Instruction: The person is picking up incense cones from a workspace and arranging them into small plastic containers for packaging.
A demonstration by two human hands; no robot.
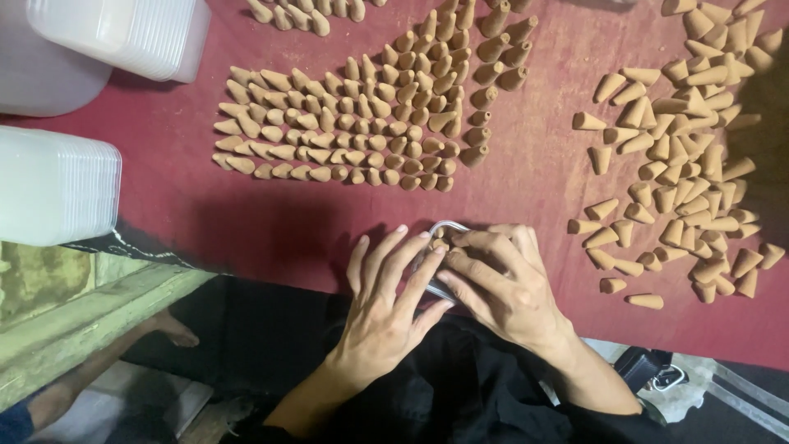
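Both hands meet at the table's near edge: the left hand [385,306] and right hand [503,288] grasp a small clear box [444,232] of cones. Loose cones [690,156] lie right, rows [353,123] beyond.

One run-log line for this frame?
left hand: on clear box | right hand: on box, over cones | loose cones: right | upright cones: centre | tablecloth: red

A single head-worn camera looks almost straight down from close above the near edge of a dark red table [271,230]. The table fills the upper frame; the person's lap and floor take the bottom. Both hands sit lower centre, near the lens.
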